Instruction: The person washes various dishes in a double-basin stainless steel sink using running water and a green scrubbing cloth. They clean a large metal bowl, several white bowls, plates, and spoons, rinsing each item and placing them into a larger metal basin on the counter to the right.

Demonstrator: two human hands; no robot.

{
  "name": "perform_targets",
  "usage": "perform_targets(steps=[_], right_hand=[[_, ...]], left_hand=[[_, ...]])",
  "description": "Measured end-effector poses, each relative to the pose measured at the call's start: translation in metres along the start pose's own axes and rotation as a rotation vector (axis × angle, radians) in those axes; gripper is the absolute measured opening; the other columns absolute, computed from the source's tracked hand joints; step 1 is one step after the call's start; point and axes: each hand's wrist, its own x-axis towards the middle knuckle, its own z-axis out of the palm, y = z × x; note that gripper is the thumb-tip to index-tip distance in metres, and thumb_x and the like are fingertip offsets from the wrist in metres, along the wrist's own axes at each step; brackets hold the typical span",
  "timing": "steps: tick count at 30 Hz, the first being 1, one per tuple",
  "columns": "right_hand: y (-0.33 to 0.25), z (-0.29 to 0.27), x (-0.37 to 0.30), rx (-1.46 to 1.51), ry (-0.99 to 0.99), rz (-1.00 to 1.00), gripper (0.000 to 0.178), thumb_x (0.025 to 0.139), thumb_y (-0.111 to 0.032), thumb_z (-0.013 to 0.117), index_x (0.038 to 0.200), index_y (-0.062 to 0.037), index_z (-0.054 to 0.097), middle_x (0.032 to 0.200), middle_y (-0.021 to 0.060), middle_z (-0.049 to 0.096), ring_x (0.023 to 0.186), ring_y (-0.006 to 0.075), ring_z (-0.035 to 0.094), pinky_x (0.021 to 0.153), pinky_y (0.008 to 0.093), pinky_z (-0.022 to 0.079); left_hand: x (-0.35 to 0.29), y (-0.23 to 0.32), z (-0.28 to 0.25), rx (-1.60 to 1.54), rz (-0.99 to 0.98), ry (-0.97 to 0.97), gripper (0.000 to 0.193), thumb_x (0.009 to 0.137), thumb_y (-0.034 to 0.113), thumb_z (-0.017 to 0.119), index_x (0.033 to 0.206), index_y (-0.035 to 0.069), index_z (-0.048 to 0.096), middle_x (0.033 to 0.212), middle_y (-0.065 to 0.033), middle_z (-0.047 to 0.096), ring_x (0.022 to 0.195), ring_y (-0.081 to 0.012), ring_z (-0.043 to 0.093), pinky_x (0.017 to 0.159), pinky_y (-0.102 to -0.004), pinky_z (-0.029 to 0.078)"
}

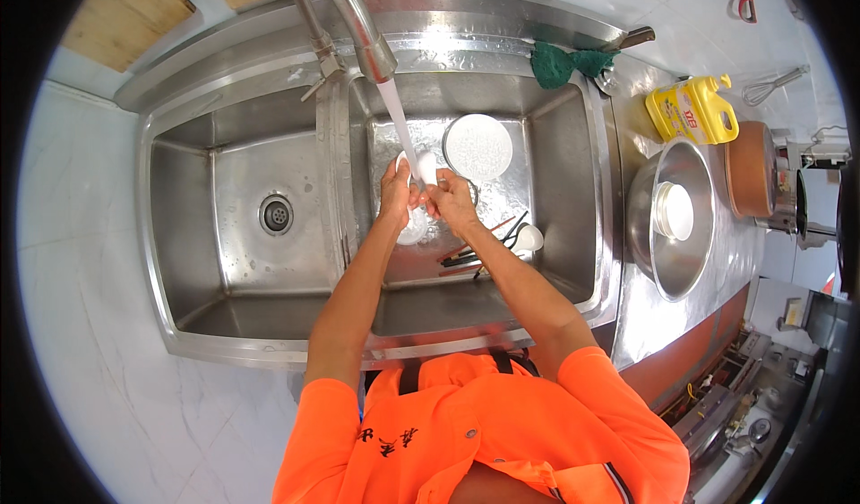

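Observation:
Water runs from the faucet over both my hands in the right-hand basin. My left hand is closed on the edge of a small white dish. Close beside it, my right hand pinches a small, rounded white piece, its exact kind unclear under the stream. Beneath my hands lies another white dish, partly covered. A round white plate rests farther back on the basin floor. By my right forearm are several dark and reddish chopsticks and a white spoon.
The left basin has a drain. A green cloth hangs over the back right rim. On the right counter stand a yellow detergent jug, a steel bowl holding stacked white bowls, and a brown pot.

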Motion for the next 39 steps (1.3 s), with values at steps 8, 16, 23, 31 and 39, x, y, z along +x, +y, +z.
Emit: perform_targets(steps=[8, 16, 23, 31, 39], right_hand=[[0.001, -0.003, -0.001, -0.825, 0.279, -0.195, 0.023, 0.085, -0.021, 0.051, 0.094, -0.005, 0.065, 0.063, 0.0102, 0.062, 0.06, 0.0223, 0.061, 0.06, 0.0339, 0.046], [0.023, -0.028, -0.015, -0.611, 0.344, -0.046, 0.016, 0.08, -0.02, 0.059, 0.089, -0.0087, 0.066, 0.071, 0.0116, 0.065, 0.07, 0.028, 0.063, 0.065, 0.0378, 0.048], [0.035, -0.021, -0.013, -0.329, 0.247, -0.068, 0.019, 0.08, -0.013, 0.063, 0.092, 0.0018, 0.062, 0.071, 0.0113, 0.067, 0.062, 0.0152, 0.063, 0.058, 0.028, 0.048], [0.029, -0.011, -0.017, -0.773, 0.298, -0.201, 0.02, 0.079, -0.015, 0.063, 0.09, 0.001, 0.062, 0.073, 0.0146, 0.065, 0.067, 0.0252, 0.064, 0.063, 0.0345, 0.048], [0.014, -0.003, -0.026, -1.111, 0.304, -0.368, 0.018, 0.08, -0.019, 0.058, 0.094, -0.0081, 0.059, 0.087, 0.0125, 0.059, 0.083, 0.0349, 0.059, 0.068, 0.0456, 0.046]], left_hand=[[0.03, -0.029, -0.017, 0.582, 0.118, 0.091, 0.036, 0.073, 0.016, 0.054, 0.107, 0.003, 0.058, 0.083, -0.008, 0.061, 0.074, -0.0196, 0.057, 0.068, -0.0283, 0.043], [0.023, -0.041, -0.015, 0.421, 0.163, 0.105, 0.027, 0.083, 0.034, 0.06, 0.086, 0.008, 0.054, 0.063, 0.0006, 0.046, 0.041, -0.0059, 0.032, 0.036, -0.0231, 0.024], [0.017, -0.048, -0.012, 0.082, -0.139, -0.047, 0.034, 0.087, 0.038, 0.053, 0.098, 0.007, 0.054, 0.073, -0.0047, 0.055, 0.054, -0.0117, 0.046, 0.041, -0.0248, 0.033], [0.019, -0.079, -0.011, -0.268, -0.189, -0.072, 0.034, 0.092, 0.039, 0.042, 0.107, 0.01, 0.051, 0.089, -0.0062, 0.06, 0.079, -0.0164, 0.054, 0.067, -0.0311, 0.046], [0.013, -0.08, -0.015, -0.578, -0.339, -0.122, 0.048, 0.091, 0.044, 0.04, 0.105, -0.001, 0.053, 0.099, -0.0136, 0.06, 0.094, -0.0259, 0.057, 0.086, -0.0371, 0.046]])
